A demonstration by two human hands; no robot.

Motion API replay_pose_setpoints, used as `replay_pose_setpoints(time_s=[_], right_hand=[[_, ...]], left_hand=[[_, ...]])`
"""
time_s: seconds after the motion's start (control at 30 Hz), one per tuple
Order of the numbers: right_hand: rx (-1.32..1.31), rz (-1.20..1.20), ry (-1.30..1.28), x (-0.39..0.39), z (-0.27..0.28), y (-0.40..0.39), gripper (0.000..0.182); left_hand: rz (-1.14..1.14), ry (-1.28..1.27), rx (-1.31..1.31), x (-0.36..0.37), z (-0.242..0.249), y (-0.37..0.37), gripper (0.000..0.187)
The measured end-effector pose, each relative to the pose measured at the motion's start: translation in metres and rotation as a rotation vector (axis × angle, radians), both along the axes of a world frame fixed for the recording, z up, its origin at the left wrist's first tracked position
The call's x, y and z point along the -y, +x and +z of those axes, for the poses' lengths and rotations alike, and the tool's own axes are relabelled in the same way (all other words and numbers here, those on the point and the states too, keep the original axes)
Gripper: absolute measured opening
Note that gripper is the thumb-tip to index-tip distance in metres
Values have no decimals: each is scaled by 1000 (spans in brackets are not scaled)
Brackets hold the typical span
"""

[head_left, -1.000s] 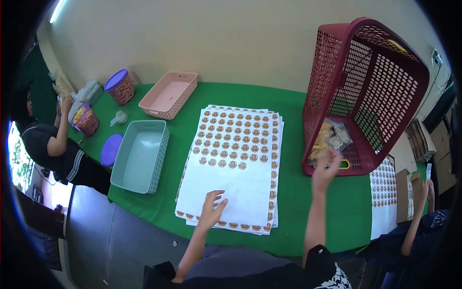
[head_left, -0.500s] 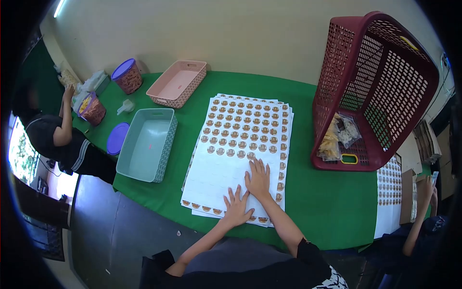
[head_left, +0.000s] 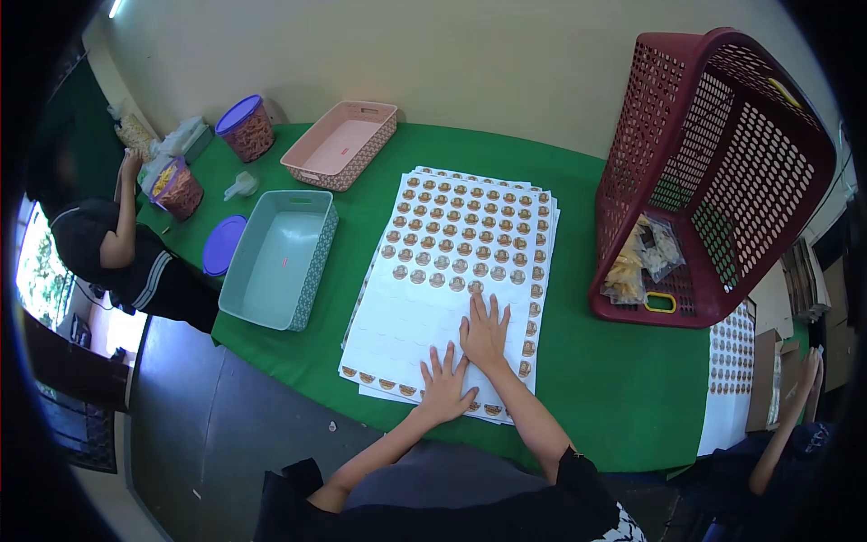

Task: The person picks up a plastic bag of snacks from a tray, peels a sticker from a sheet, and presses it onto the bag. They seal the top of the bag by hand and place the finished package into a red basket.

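Left hand: the left hand [head_left: 444,387] lies palm down, fingers spread apart and flat, gripping nothing, forearm reaching up from the lower edge.
Right hand: the right hand [head_left: 486,331] lies flat just beside it, fingers apart and pointing away from the person, empty.
Sheets: both hands press on the stack of white paper sheets of round brown stickers [head_left: 452,244], at its near end where the stickers are gone; the stack lies mid-counter.
Counter: green cloth-covered counter [head_left: 587,379].
Left of stack: pale teal rectangular plastic tray [head_left: 275,257], smooth-walled.
Right of stack: tilted red perforated plastic basket [head_left: 722,172], with clear snack bags inside.
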State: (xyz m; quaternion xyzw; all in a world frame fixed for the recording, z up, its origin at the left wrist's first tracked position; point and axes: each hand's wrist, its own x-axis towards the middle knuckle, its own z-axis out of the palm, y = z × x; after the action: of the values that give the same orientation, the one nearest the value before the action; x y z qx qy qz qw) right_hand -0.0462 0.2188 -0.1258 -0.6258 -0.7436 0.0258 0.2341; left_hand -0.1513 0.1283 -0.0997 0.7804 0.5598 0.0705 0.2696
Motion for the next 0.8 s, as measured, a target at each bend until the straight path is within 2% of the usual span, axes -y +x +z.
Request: replay_pose_setpoints(time_s=[0.23,0.3,0.33,0.4,0.43,0.5,0.57,0.63,0.67,0.7,0.77,0.8], right_hand=[[44,36,-132,-6,19,6,48],[9,125,-341,-15,42,15,50],[12,125,-340,-24,42,21,50],[-429,154,-451,-42,40,35,51],[-424,159,-450,-45,39,41,51],[-773,99,73,-51,39,48,51],[-728,165,104,-30,59,47,50],[-578,281,108,10,81,41,48],[-470,340,77,35,90,34,46],[-340,414,39,55,101,30,44],[-276,499,0,82,109,23,43],[-265,512,4,90,103,22,43]], left_hand=[[3,8,-10,0,0,0,70],[1,8,-13,-1,2,0,70],[-2,7,-17,0,3,0,70],[-2,14,6,-1,1,0,70],[0,20,25,-1,0,-1,70],[14,29,11,-1,8,-2,64],[30,37,-1,-6,18,-8,58],[293,-157,750,-15,25,-19,43],[549,-239,1021,-18,26,-17,32],[554,-242,1022,-19,36,-21,32],[583,-422,1251,-23,63,-32,31],[529,-384,1218,-24,65,-33,26]])
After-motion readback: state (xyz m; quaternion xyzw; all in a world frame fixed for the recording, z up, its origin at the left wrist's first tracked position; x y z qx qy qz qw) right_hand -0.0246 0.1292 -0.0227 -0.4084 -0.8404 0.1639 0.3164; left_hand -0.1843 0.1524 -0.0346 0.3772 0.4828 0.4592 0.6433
